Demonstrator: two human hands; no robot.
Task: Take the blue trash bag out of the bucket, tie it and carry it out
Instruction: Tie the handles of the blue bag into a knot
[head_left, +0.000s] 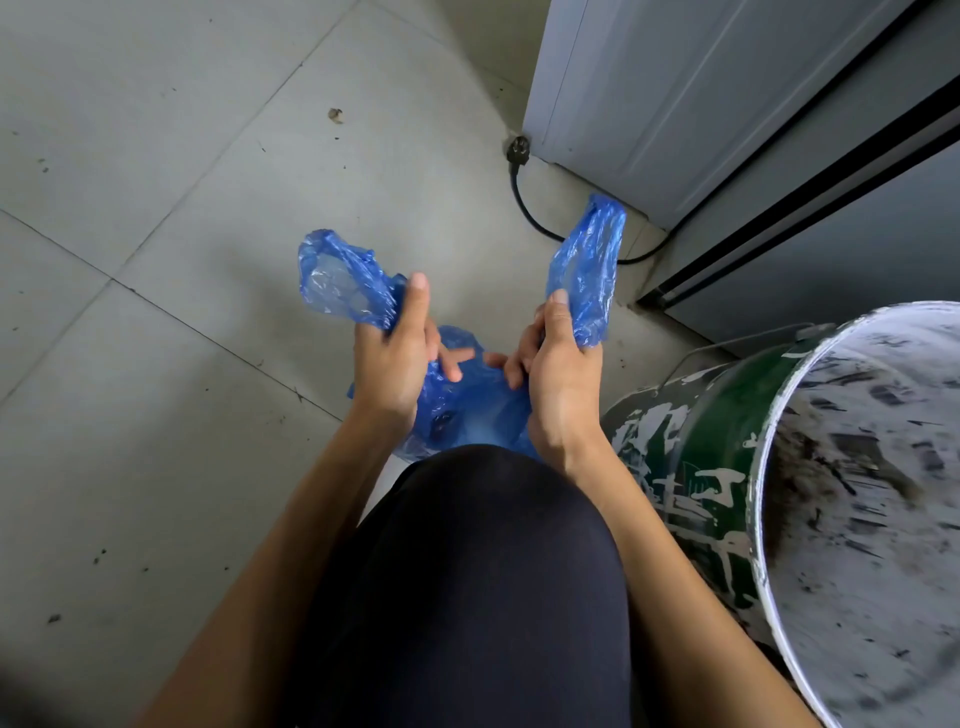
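Note:
The blue trash bag (467, 410) hangs in front of my body, outside the bucket, above the tiled floor. My left hand (397, 358) grips its left handle loop, which sticks up and to the left. My right hand (558, 374) grips the right handle loop, which stands upright. The two loops are held apart, and my fingertips nearly meet over the bag's mouth. The bucket (779, 415), green with white paint smears and a white rim, stands at the right with a stained white inside and no bag in it. My dark shirt hides the bag's lower part.
A grey appliance (675, 104) stands at the upper right, with a black plug and cable (524, 192) on the floor by its corner. Grey floor tiles (182, 260) spread to the left and ahead. The bucket's wire handle hangs down on its far side.

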